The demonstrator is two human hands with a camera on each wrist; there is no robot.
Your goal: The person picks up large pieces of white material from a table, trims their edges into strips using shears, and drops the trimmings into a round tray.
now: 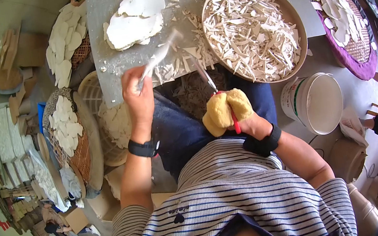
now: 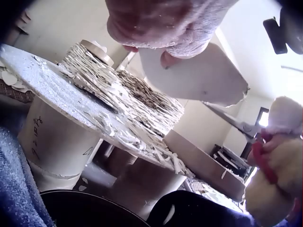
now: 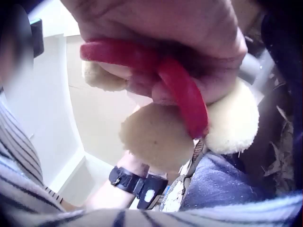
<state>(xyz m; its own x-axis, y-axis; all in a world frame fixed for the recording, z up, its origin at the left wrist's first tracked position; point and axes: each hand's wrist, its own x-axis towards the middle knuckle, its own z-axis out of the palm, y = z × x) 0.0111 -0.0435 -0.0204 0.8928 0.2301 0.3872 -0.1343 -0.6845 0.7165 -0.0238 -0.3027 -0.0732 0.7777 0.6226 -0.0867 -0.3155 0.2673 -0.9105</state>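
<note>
My left hand (image 1: 137,89) pinches a thin, flat white piece (image 2: 199,78) with a rounded outline, which is blurred in the head view. My right hand (image 1: 255,126) grips scissors (image 1: 204,75) with red handles, its fingers curled through the loops in the right wrist view. Thick yellow fuzzy padding (image 1: 219,111) covers the fingers of that hand. In the left wrist view the scissor blades (image 2: 232,118) point toward the white piece, their tip close to its lower edge. Both hands are over my lap, near the front edge of the grey table (image 1: 110,83).
A round tray (image 1: 304,37) of white cut strips stands on the table's right side. Larger white flat pieces (image 1: 134,28) are stacked on the left, with scraps around them. A white bucket (image 1: 326,102) is at right; woven baskets (image 1: 88,155) holding flat pieces flank the table.
</note>
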